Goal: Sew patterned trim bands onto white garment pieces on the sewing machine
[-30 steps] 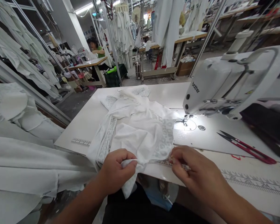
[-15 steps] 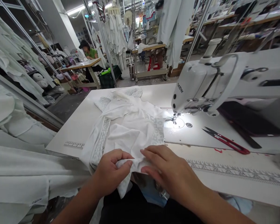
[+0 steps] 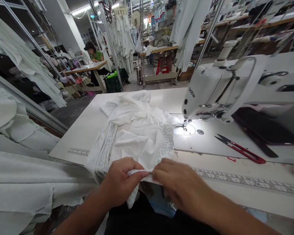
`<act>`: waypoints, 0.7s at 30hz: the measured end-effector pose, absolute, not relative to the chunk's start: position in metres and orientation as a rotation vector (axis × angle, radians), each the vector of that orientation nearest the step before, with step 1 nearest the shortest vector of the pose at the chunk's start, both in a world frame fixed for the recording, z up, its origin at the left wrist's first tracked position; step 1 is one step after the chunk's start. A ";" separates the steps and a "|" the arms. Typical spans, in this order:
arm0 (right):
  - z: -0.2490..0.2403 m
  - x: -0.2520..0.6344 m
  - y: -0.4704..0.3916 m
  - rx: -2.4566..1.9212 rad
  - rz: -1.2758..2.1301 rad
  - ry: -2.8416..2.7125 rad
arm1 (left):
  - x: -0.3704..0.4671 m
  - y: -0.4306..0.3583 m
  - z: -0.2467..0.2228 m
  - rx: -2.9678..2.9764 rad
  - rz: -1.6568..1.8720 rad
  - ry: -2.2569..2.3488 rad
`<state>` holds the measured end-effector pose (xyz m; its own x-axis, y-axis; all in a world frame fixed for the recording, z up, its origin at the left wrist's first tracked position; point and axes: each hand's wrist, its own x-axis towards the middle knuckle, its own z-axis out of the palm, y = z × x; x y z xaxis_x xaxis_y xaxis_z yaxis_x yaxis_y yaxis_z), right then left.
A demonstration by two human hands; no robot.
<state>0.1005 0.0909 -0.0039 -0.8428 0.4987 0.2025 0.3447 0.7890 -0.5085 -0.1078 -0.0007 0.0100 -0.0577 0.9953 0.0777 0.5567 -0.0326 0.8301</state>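
Note:
A white garment [image 3: 137,140] with pale spotted trim lies spread over the sewing table, its near edge at the table's front. My left hand [image 3: 123,179] pinches that edge between thumb and fingers. Close beside it, my right hand [image 3: 178,179] has its fingers closed on the same edge; it is slightly blurred and its thumb is hidden. A fold of the cloth hangs down below my left hand. The garment's right side reaches close to the lit needle area of the white sewing machine [image 3: 208,91].
Red-handled thread snips [image 3: 242,150] and a dark phone-like object [image 3: 267,125] lie at the right. A ruler strip [image 3: 247,181] runs along the table's front. White cloth pieces [image 3: 39,182] are heaped at the left. A person in green [image 3: 96,56] sits at another table behind.
My right hand's fingers, spread before, have closed on the garment's edge. My left hand has shifted slightly right. The whole view has moved a little.

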 end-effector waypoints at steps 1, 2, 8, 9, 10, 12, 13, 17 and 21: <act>-0.006 0.109 0.100 -0.935 0.487 -2.692 | -0.113 -0.003 0.014 1.627 1.045 1.700; -0.007 0.118 0.109 -1.131 0.388 -2.655 | -0.119 -0.005 0.018 1.575 1.125 1.745; 0.004 0.132 0.109 -0.997 0.557 -2.634 | -0.141 -0.004 0.020 1.116 1.288 1.757; 0.005 0.124 0.102 -0.920 0.660 -2.603 | -0.139 -0.002 0.018 1.086 1.294 1.734; 0.005 0.113 0.095 -0.880 0.750 -2.537 | -0.137 -0.001 0.016 1.057 1.303 1.714; 0.002 0.092 0.085 -0.874 0.892 -2.338 | -0.133 0.000 0.013 1.015 1.313 1.667; 0.000 0.082 0.083 -0.871 0.954 -2.260 | -0.133 -0.001 0.013 1.003 1.315 1.642; -0.002 0.062 0.090 -0.814 1.129 -2.258 | -0.141 -0.005 0.013 1.064 1.256 1.615; 0.009 0.069 0.103 -0.804 1.160 -2.310 | -0.156 -0.005 0.010 1.283 1.096 1.742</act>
<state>0.0689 0.1026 0.0092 -0.7389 0.6637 0.1160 0.3032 0.4813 -0.8225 -0.1556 -0.0053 0.0098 -0.2632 0.9633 -0.0522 0.3696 0.1507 0.9169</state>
